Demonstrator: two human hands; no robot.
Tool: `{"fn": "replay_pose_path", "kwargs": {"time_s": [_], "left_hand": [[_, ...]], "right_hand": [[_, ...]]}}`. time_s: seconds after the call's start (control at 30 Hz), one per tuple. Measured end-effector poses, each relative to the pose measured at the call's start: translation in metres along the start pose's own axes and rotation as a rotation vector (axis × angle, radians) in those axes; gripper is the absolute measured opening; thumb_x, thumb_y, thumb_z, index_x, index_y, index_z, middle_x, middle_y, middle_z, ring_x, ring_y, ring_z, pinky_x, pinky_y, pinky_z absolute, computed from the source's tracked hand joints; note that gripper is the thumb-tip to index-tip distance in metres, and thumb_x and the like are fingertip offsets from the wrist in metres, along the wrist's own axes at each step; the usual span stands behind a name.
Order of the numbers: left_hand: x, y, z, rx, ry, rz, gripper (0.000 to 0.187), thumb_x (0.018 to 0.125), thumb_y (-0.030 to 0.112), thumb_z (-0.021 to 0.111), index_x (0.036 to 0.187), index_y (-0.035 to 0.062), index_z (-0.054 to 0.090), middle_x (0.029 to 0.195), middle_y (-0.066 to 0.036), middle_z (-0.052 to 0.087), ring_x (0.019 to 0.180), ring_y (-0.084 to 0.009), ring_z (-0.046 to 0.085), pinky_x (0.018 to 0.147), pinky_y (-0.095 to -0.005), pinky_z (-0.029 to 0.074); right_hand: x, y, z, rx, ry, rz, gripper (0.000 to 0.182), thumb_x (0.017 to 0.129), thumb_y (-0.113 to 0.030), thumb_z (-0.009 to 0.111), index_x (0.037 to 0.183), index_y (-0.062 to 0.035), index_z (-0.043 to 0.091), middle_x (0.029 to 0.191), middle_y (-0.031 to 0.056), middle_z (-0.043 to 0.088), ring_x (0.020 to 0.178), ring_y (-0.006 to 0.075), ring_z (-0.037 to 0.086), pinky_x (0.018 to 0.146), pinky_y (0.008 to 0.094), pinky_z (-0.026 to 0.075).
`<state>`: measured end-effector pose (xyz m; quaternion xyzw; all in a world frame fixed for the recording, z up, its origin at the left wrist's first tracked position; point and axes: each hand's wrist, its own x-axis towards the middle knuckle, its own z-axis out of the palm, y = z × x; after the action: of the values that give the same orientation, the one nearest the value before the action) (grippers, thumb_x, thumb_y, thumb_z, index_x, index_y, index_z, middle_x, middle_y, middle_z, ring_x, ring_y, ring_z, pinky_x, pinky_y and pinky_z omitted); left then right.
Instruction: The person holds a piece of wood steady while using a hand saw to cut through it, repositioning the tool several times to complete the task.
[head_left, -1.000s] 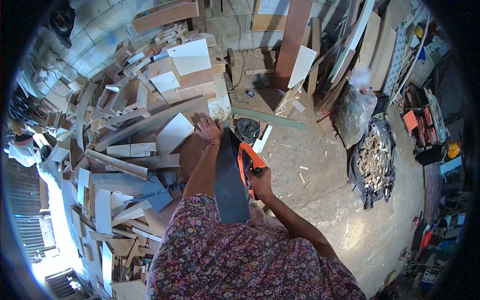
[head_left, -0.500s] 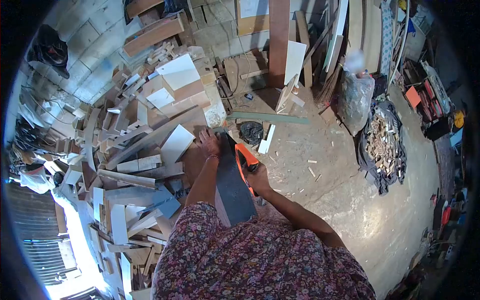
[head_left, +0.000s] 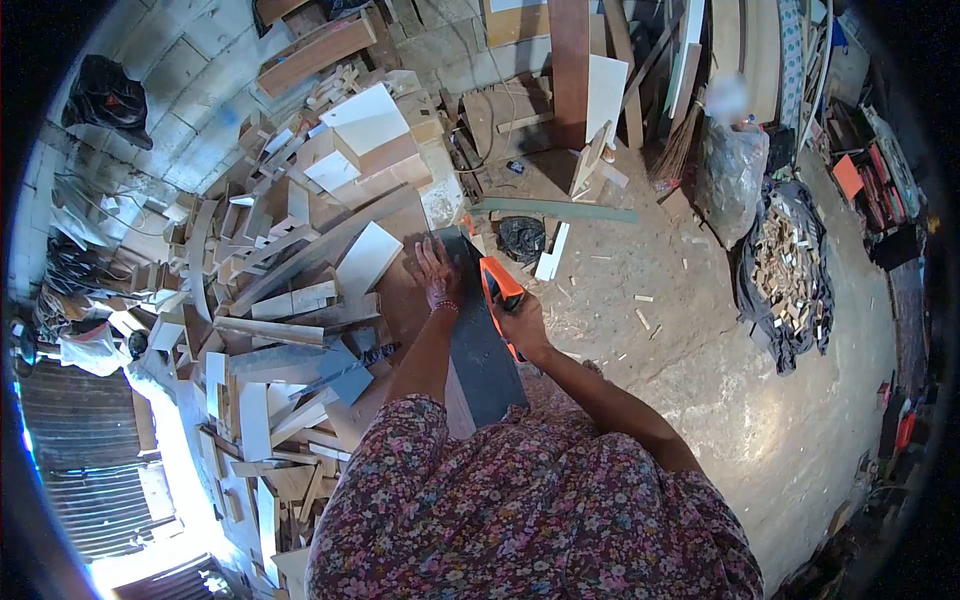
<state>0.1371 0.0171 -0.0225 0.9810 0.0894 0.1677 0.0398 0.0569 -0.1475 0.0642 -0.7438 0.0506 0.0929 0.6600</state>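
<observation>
A long dark board lies in front of my body on a brown work surface. My left hand presses on the surface and the board's left edge near its far end, fingers spread. My right hand is wrapped round the handle of an orange saw at the board's right edge. The saw's blade is hard to make out. A white piece of board lies to the left of my left hand.
Wood offcuts are piled on the left. On the floor are a black bundle, a green strip, white pieces and a dark cloth of wood scraps. Boards lean on the far wall.
The view has shifted, so the scene sits slightly further right. My right hand and the orange saw have moved slightly along the board's right edge. My left hand stays at the board's far end.
</observation>
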Motion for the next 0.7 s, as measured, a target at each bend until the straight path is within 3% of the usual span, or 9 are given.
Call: {"fn": "replay_pose_path", "kwargs": {"time_s": [0.2,0.33,0.4,0.43,0.5,0.7], "left_hand": [[-0.017,0.003,-0.012,0.069,-0.08,0.145,0.055,0.083,0.031,0.048,0.128,0.005,0.03,0.132,-0.014,0.026,0.126,-0.033,0.019,0.098,-0.054,0.016],[-0.032,0.005,-0.019,0.027,-0.004,0.124,0.052,0.083,0.029,0.047,0.126,0.0039,0.033,0.129,-0.013,0.031,0.125,-0.0315,0.023,0.1,-0.053,0.015],[-0.038,0.008,-0.028,-0.192,-0.121,-0.044,0.053,0.082,0.026,0.05,0.126,0.0025,0.032,0.129,-0.018,0.029,0.124,-0.0347,0.022,0.101,-0.0509,0.016],[-0.041,0.01,-0.032,-0.18,-0.129,-0.022,0.053,0.082,0.026,0.05,0.126,0.0025,0.032,0.129,-0.018,0.029,0.124,-0.0347,0.022,0.101,-0.0509,0.016],[-0.046,0.013,-0.038,-0.17,-0.065,-0.121,0.056,0.08,0.024,0.053,0.126,0.0,0.031,0.127,-0.022,0.03,0.119,-0.0386,0.027,0.099,-0.0495,0.021],[-0.053,0.0,-0.028,-0.255,0.099,-0.224,0.052,0.077,0.022,0.058,0.116,-0.0051,0.037,0.122,-0.026,0.036,0.114,-0.0405,0.031,0.094,-0.0444,0.028]], "right_hand": [[0.004,0.008,0.004,-0.065,0.025,0.037,0.025,0.067,-0.012,0.062,0.087,-0.0002,0.053,0.072,0.0187,0.059,0.071,0.0334,0.06,0.062,0.0375,0.046],[-0.005,0.001,0.001,0.019,0.038,0.002,0.027,0.067,-0.012,0.062,0.09,-0.0002,0.054,0.073,0.0199,0.059,0.072,0.0341,0.06,0.063,0.038,0.046],[-0.006,0.002,-0.003,0.122,0.022,-0.111,0.008,0.077,-0.006,0.056,0.08,-0.0032,0.05,0.048,0.0019,0.046,0.037,0.0087,0.044,0.033,0.0257,0.035],[-0.006,0.003,-0.005,0.141,0.038,-0.104,0.008,0.077,-0.006,0.056,0.08,-0.0032,0.05,0.048,0.0019,0.046,0.037,0.0087,0.044,0.033,0.0257,0.035],[-0.002,0.009,-0.009,0.093,-0.018,0.062,0.029,0.068,-0.013,0.062,0.094,-0.0006,0.054,0.072,0.0179,0.059,0.069,0.0322,0.06,0.063,0.0369,0.046],[0.002,0.015,-0.014,0.183,0.022,0.055,0.023,0.069,-0.012,0.062,0.088,-0.0019,0.053,0.064,0.0111,0.057,0.054,0.0215,0.056,0.052,0.0327,0.046]]}}
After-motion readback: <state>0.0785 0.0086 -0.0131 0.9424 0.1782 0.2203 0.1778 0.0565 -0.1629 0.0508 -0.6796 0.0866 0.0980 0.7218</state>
